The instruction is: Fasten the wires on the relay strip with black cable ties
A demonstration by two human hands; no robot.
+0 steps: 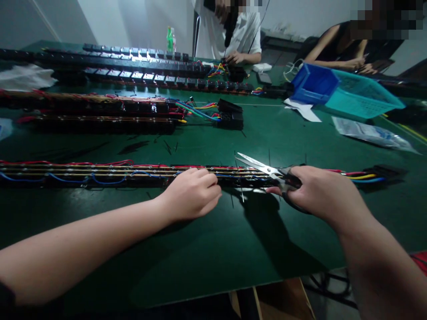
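A long black bar strung with copper rods and red and blue wires (110,171) lies across the green table in front of me. My left hand (195,191) rests on its near side with the fingers curled in; what they grip, if anything, is hidden. My right hand (320,193) is closed round the black handles of a pair of scissors (267,170). Their blades are parted slightly and point left, above the bar. Several thin dark ties stick out of the bar near the blades. Red, yellow and blue wires (362,177) run from its right end into a black connector (388,174).
More wired bars (133,100) lie farther back on the green table (200,266). A blue bin (315,84), a turquoise basket (363,95) and a plastic bag (375,133) are at the right. Two people work across the table, one with a power driver (230,26). Black scraps (133,146) lie mid-table.
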